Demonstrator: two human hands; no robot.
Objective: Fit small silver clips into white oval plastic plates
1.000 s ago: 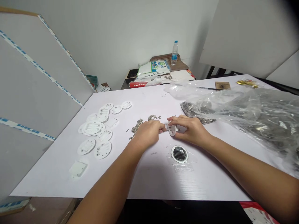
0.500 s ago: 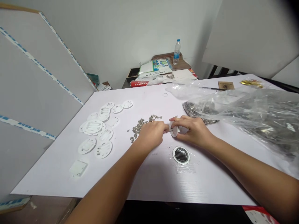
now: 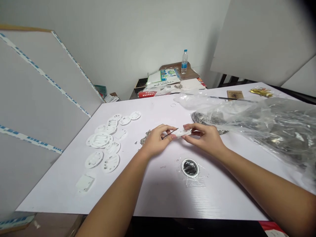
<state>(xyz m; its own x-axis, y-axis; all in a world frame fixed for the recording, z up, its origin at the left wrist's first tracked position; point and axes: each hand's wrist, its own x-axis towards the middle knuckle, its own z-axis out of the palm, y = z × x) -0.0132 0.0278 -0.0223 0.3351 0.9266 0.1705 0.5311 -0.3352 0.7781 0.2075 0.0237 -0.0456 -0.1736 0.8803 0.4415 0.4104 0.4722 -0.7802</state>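
Note:
My right hand [image 3: 206, 138] grips a white round plastic battery holder [image 3: 182, 132] at its right edge, tilted nearly flat above the table. A thin dark pointed tool [image 3: 170, 134], its exact kind unclear, is held in my left hand [image 3: 158, 140], whose fingertips also reach the holder's left edge. Small metal pieces [image 3: 144, 140] lie in a pile, partly hidden behind the left hand. Similar white discs [image 3: 111, 161] are spread and overlapping on the left of the table. Below the hands lies a dark disc with a white rim [image 3: 190, 168] on clear film.
A large clear plastic bag of metal pieces [image 3: 271, 121] covers the table's right side. Farther back are a small wooden block [image 3: 235, 95] and a gold packet [image 3: 261, 92]. A water bottle [image 3: 184, 62] stands behind the table. Grey panels [image 3: 29, 98] rise at the left.
The holder has turned from upright to nearly flat. My left hand has shifted and rolled, bringing the thin dark tool into plain view. The camera view has tilted slightly up.

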